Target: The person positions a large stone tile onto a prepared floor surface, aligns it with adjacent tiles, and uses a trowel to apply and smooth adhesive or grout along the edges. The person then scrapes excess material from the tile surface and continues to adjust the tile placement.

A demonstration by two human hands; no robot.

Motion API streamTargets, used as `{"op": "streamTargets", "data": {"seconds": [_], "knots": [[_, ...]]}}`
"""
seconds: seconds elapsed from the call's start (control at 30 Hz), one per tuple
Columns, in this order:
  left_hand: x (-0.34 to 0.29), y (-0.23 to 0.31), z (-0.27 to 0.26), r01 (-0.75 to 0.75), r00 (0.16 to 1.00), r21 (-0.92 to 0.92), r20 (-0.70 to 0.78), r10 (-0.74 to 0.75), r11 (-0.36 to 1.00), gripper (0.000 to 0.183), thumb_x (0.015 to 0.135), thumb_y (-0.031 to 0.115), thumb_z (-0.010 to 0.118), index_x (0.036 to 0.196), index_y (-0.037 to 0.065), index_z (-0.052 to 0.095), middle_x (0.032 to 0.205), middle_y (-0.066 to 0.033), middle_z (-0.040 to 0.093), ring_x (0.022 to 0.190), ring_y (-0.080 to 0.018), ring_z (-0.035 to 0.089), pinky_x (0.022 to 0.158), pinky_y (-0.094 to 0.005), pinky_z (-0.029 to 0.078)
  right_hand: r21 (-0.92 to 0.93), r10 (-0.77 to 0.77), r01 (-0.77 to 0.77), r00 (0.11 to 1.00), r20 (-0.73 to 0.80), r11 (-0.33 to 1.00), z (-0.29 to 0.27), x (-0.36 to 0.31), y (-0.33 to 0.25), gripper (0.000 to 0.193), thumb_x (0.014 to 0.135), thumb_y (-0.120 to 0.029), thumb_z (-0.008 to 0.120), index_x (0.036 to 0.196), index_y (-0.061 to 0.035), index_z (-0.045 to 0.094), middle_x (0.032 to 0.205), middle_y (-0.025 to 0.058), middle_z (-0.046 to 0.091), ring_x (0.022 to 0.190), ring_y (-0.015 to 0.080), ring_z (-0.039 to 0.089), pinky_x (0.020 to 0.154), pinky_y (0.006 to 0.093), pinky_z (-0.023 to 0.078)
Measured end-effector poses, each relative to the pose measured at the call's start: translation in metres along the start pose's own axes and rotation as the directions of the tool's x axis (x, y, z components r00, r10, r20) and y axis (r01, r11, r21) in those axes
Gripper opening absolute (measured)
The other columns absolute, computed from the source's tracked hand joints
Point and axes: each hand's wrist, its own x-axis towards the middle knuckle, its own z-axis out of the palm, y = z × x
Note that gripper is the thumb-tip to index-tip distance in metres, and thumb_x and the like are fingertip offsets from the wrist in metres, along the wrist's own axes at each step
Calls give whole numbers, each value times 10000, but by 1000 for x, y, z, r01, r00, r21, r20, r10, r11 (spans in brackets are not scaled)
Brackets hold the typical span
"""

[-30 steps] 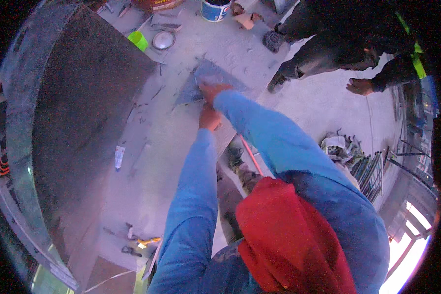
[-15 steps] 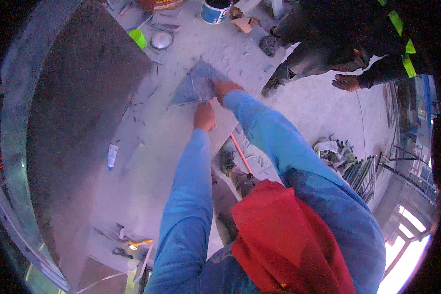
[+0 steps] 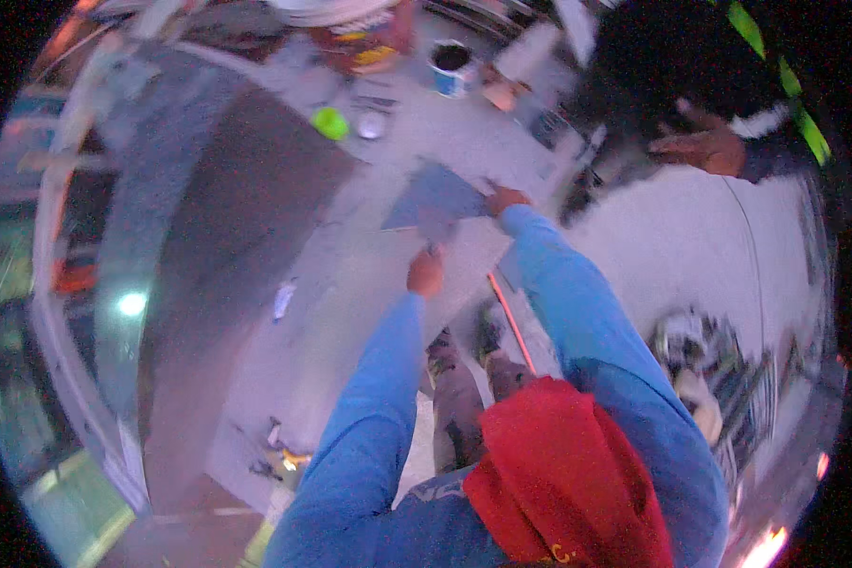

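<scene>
A blue-grey triangular sheet [image 3: 435, 192], perhaps a cut tile, sits over a pale dusty surface in front of me. My right hand [image 3: 508, 200] grips it at its right-hand corner. Closer to me, my left hand [image 3: 426, 272] is closed around the handle of a flat-bladed tool [image 3: 438, 227], something like a putty knife. Its blade overlaps the sheet's near edge and is smeared by motion. Whether blade and sheet touch I cannot tell.
A dark brown board [image 3: 241, 208] spans the left. Beyond the sheet are a green cup [image 3: 330, 123], a blue-and-white bucket [image 3: 451, 83] and a larger reddish container [image 3: 369, 43]. Another person's hand [image 3: 701, 150] shows at upper right. A red-orange rod [image 3: 513, 322] lies beside my feet.
The whole view has shifted, bringing more of the far buckets in. My right hand has moved from beside the left one out to the sheet's right corner. The other person's hand has changed pose.
</scene>
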Motion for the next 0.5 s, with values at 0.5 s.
{"op": "streamTargets", "data": {"seconds": [0.5], "knots": [[-332, 171, -60, -138, 915, -371, -403, -25, 918, 422, 971, 320, 476, 1229, -11, 521, 1078, -278, 619, 1017, -439, 596, 877, -494, 464, 970, -199, 27, 980, 22, 240, 16, -201, 73, 388, 971, -397, 465, 984, -69, 673, 870, 122, 704, 753, 292, 654, 698, 478, 517]]}}
